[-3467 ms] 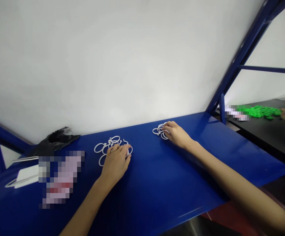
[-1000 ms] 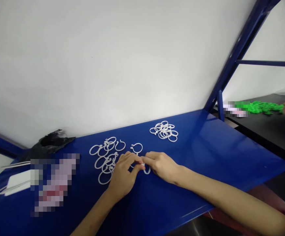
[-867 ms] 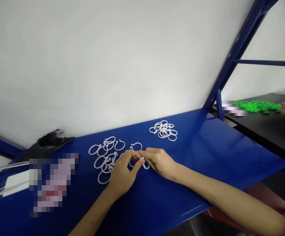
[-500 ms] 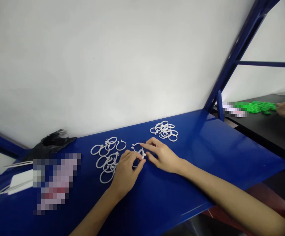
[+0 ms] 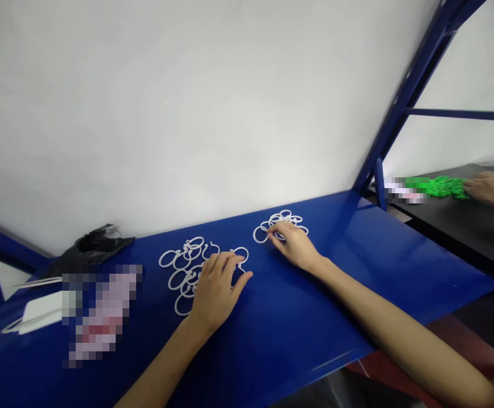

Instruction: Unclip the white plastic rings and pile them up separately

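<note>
Two groups of white plastic rings lie on a blue shelf (image 5: 357,272). The left pile of rings (image 5: 185,266) is loose and spread out. My left hand (image 5: 216,289) rests flat beside it, fingers stretched out, fingertips touching one open ring (image 5: 240,255). The right pile of rings (image 5: 289,221) is tighter and lies near the wall. My right hand (image 5: 293,246) reaches to its near edge, fingers curled and pinched on a single white ring (image 5: 260,235) that lies at the pile's left side.
A crumpled black bag (image 5: 89,246) lies at the back left, with a white flat item and cord (image 5: 38,311) near the left edge. Blue frame posts (image 5: 404,96) rise at the right. Beyond them another person's hand (image 5: 491,190) touches green parts (image 5: 438,186) on a black table.
Both hands held one ring together at the shelf's middle. My right hand has since carried it right to the far pile, while my left hand flattened beside the left pile.
</note>
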Demonstrator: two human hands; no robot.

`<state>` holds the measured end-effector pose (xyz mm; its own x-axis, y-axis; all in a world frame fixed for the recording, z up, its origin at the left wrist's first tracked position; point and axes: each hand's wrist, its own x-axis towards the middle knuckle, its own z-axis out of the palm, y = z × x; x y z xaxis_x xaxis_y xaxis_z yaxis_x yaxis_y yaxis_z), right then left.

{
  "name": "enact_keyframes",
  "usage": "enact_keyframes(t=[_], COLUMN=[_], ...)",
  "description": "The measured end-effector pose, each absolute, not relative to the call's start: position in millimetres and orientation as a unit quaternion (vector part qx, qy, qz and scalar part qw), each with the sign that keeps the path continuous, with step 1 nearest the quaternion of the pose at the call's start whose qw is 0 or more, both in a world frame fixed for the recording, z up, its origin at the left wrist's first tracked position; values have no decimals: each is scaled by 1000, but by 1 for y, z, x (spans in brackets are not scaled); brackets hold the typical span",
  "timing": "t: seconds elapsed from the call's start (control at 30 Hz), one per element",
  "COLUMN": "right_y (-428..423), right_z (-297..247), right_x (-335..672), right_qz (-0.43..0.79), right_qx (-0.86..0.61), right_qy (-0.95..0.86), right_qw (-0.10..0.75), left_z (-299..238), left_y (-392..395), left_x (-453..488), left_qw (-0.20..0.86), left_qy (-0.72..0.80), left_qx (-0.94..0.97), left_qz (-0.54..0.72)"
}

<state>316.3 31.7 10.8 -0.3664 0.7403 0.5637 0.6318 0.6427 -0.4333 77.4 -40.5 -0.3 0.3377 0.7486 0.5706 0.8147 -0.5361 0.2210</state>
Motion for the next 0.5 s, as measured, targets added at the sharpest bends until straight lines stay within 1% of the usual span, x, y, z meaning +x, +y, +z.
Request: enact_keyframes(t=[0.07, 0.17, 0.3, 0.5], right_y=[47, 58, 58, 56], right_z=[7, 3, 0, 1], right_x=[329, 338, 336, 334], right_qz=[41, 14, -24, -46], right_qx=[-459, -481, -499, -510], right_qy=[-805, -802, -799, -794], right_qw=[374, 354, 335, 327], left_z=[-3, -6, -5, -5], left_y=[-39, -38, -38, -37], left_x=[76, 76, 75, 72], left_qw=[49, 51, 51, 48], left_qy=[-498, -515, -522, -523], left_qx=[-820, -822, -822, -824], left_qz=[-278, -237, -223, -215])
